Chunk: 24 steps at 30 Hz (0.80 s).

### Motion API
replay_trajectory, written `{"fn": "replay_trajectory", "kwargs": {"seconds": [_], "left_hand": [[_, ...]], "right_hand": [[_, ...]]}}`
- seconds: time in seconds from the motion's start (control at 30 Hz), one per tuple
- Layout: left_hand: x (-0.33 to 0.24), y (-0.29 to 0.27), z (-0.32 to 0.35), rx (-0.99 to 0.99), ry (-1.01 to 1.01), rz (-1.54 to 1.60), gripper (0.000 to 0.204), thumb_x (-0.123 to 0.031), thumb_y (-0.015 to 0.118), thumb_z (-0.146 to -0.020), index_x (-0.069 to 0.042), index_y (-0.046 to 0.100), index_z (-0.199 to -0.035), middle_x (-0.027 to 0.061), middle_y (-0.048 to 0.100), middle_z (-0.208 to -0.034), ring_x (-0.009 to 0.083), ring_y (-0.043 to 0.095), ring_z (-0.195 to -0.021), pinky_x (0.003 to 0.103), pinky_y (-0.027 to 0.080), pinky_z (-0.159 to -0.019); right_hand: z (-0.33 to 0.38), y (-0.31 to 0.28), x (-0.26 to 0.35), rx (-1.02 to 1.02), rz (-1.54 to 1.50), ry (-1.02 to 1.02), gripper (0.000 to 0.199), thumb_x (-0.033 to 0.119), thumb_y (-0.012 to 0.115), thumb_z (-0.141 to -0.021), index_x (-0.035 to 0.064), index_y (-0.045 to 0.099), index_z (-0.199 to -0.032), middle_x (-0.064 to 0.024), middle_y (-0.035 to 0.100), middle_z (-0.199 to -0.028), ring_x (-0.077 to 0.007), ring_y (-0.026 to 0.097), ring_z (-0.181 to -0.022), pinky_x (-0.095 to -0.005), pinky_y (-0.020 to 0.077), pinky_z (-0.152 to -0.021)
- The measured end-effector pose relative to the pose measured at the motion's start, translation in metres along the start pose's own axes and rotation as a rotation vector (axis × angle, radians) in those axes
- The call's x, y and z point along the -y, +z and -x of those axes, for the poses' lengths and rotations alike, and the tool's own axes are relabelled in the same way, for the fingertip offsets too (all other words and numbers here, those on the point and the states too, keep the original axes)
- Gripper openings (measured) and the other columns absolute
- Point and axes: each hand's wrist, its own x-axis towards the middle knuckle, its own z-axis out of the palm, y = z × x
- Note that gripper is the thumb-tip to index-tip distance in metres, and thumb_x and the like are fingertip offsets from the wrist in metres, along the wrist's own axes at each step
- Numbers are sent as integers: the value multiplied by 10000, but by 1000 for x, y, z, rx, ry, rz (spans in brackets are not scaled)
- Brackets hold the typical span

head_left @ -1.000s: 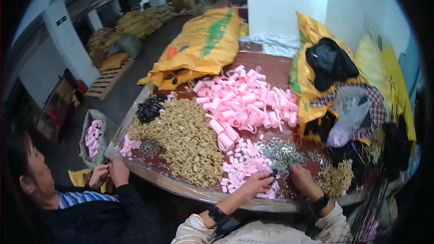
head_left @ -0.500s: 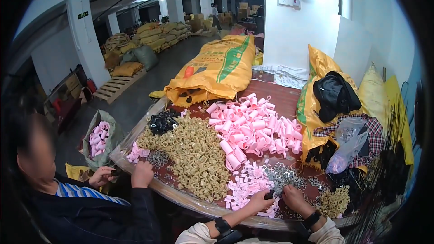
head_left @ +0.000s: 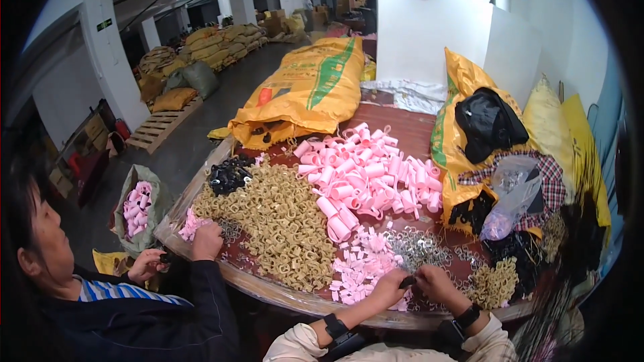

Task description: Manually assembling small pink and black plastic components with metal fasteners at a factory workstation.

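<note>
Low over the table's front edge, my left hand pinches a small black plastic piece between its fingertips. Close against it on the right, my right hand has its fingers closed together; whatever they hold is too small to tell. Beneath and left of my hands spreads a heap of small flat pink pieces. Just beyond them lies a pile of silver metal rings or hooks. A small heap of tan, ring-like parts sits to the right of my right hand.
A large pile of tan parts and pink cylinders cover the table's middle. Yellow woven sacks stand at the back and right, one under a black cap. At left, a co-worker holds a small black piece.
My hands have come closer together and slightly nearer to me, around the black piece. The whole view has shifted a little, and the co-worker's head has turned.
</note>
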Motion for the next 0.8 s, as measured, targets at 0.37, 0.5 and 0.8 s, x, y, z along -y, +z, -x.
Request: {"fn": "replay_trajectory", "kwargs": {"seconds": [0.37,0.5,0.8], "left_hand": [[-5,0,-7,205,5,-611,58,-70,481,-687,-57,506,-738,132,496,-733,306,527,-688,386,436,-551],[0,-11,-4,112,-35,-542,111,-61,555,-644,-41,536,-751,132,525,-718,295,536,-651,371,426,-522],[-11,-31,-4,-52,-239,-49,159,-31,623,-645,-36,562,-791,117,532,-683,262,533,-584,305,417,-508]], "right_hand": [[7,13,-18,2,364,-16,110,121,490,-744,42,432,-794,-139,490,-770,-336,531,-639,-424,423,-530],[10,11,-30,-166,184,2,113,144,492,-765,40,447,-772,-139,502,-760,-335,530,-614,-421,419,-539],[22,-9,-37,-160,81,169,91,129,519,-741,49,476,-749,-122,486,-745,-307,525,-694,-399,421,-548]]}}
